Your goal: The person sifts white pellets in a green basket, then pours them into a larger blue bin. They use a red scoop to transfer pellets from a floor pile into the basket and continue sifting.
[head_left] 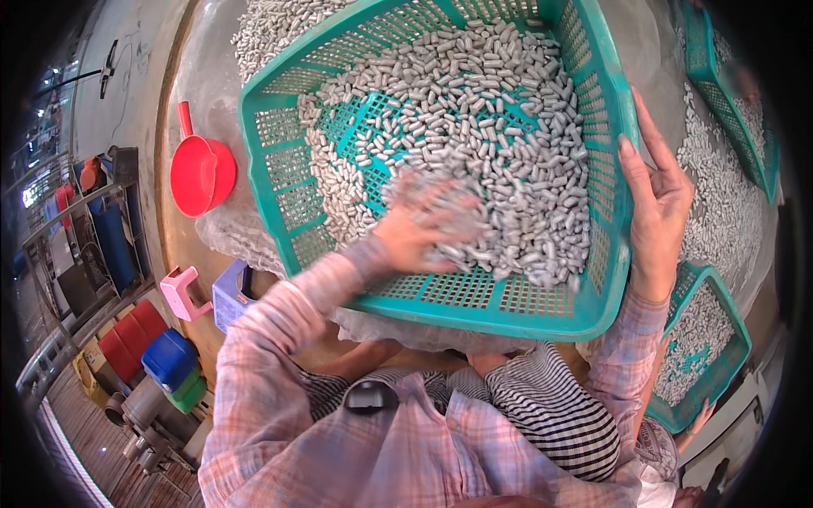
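A large green plastic basket (461, 320) with slotted sides stands in front of me, tilted in view. Small grey capsule-shaped pieces (529, 165) cover most of its mesh bottom, with bare green patches at the left and middle. My left hand (423, 224) is down among these pieces, its fingers spread and blurred by motion; some blurred pieces lie about the fingers. On the basket's right rim, my right hand (656, 199) grips the edge, thumb and fingers about the rim.
Left of the basket lies a red dipper (201, 175) on clear plastic sheeting. Pink (185, 294) and lavender stools (233, 295) are at lower left. More loose pieces (284, 30) lie behind. Other green baskets (735, 102) stand at right, with another person's hand (701, 416) at the nearer one.
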Motion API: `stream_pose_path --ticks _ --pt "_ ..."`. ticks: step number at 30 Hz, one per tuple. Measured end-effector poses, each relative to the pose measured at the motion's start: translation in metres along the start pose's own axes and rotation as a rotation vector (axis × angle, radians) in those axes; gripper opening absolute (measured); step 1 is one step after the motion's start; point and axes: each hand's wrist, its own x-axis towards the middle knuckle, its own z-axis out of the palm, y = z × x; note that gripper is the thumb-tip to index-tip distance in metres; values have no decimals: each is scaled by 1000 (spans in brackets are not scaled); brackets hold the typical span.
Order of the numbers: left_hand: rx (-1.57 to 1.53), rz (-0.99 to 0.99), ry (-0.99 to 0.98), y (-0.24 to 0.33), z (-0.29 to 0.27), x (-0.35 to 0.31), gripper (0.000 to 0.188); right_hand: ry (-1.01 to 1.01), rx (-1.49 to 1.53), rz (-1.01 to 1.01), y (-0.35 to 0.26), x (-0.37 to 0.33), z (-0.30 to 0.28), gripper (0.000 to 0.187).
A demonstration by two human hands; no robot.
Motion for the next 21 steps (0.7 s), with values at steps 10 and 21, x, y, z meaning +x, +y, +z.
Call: stream_pose_path --ticks 10,21 --pt "81 -584 479 -43 -32 144 54 5 -94 -12 2 -9 6 42" --pt "191 -113 -101 -51 -2 -16 61 -20 -74 46 7 -20 -12 44"
